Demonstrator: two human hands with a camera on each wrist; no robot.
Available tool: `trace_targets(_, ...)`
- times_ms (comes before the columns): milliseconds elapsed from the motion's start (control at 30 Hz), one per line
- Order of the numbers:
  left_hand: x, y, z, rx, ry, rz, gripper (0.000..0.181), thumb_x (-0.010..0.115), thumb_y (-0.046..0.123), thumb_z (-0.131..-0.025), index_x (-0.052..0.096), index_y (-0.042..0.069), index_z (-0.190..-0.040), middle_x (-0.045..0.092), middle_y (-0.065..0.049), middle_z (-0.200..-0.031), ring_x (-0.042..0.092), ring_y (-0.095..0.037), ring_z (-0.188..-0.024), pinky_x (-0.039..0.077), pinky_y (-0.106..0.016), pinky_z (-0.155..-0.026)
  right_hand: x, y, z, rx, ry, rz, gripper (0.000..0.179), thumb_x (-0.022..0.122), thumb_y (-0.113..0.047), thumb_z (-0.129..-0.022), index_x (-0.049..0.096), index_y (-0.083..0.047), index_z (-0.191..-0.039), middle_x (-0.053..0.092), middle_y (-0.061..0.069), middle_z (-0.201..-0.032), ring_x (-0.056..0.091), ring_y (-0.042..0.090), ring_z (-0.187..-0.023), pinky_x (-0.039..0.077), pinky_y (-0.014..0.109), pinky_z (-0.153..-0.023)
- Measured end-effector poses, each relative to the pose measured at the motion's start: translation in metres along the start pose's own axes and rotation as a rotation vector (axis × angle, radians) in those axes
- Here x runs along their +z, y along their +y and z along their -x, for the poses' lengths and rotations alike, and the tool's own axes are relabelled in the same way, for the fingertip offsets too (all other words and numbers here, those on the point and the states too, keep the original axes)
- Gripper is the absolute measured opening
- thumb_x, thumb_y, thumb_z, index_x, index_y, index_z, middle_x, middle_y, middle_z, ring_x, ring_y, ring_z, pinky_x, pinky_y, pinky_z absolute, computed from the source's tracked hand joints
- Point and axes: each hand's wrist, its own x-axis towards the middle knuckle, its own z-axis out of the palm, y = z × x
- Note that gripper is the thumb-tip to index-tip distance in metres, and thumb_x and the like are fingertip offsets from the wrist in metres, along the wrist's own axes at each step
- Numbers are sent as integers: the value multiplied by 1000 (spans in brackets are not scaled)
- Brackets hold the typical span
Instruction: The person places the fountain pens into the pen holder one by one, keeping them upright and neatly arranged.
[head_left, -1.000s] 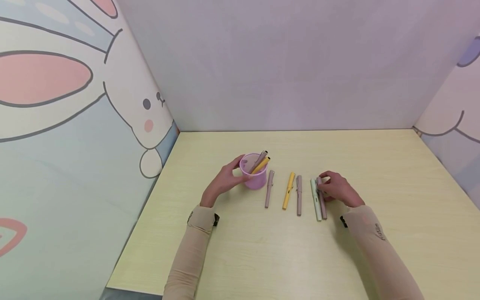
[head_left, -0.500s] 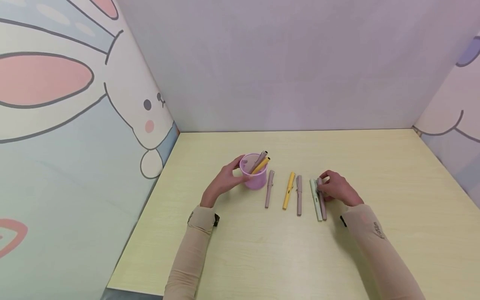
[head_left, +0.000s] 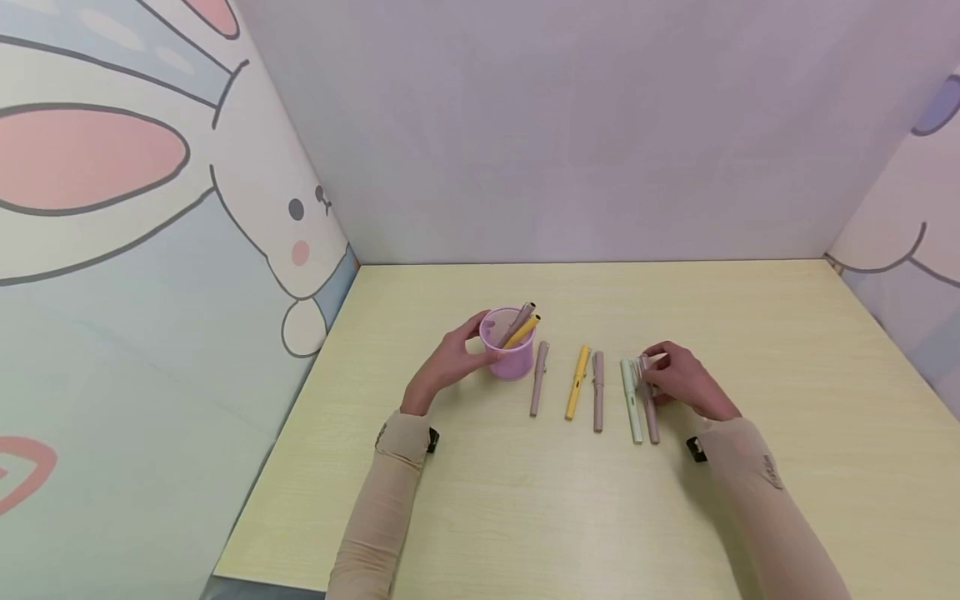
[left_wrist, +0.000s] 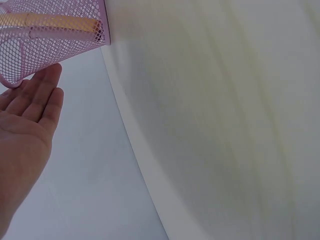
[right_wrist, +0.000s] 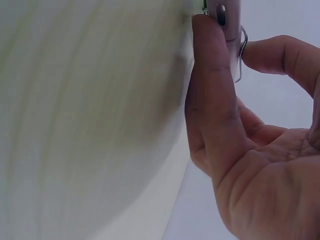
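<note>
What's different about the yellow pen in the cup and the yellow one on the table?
The cup pen leans inside the cup; the table pen lies flat on the table. In the head view, the cup's wall hides part of the cup pen; the table pen shows from end to end. Both are yellow.

The left hand (head_left: 450,360) grips a pink mesh cup (head_left: 512,364), its mauve pen (head_left: 516,323) and yellow pen (head_left: 523,331) leaning towards two o'clock. At its four o'clock lie two more mauve pens (head_left: 537,390), another yellow pen (head_left: 576,387) and a mint-green pen (head_left: 632,408), beside which the right hand (head_left: 682,381) pinches a fourth mauve pen (head_left: 652,421).
</note>
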Motion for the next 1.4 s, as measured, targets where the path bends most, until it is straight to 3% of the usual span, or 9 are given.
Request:
trace_targets(367,0,-1,1,-6,6,2,80,76,37,-92,39,15,-160,52,-9,-152,48,-31,-138,38,-60,-111,-5,2,3,-128,33,-59,53,59,-2,-98,39,12,-145,51,28,-119,61,31,-95,62,40,-72)
trace_targets(767,1,-1,1,0,5,-1,79,75,35,-93,39,15,-160,52,-9,-152,48,-31,-139,38,-59,-111,-8,2,4,-220,90,-174,49,59,2,-99,40,10,-143,50,27,-115,60,14,-88,62,40,-70)
trace_targets(1400,0,1,0,-5,2,-3,81,75,37,-92,39,16,-160,52,-10,-153,48,-31,-139,37,-59,-112,1,-7,-6,-380,286,-265,51,62,2,-100,42,8,-146,54,17,-111,61,10,-88,62,37,-68)
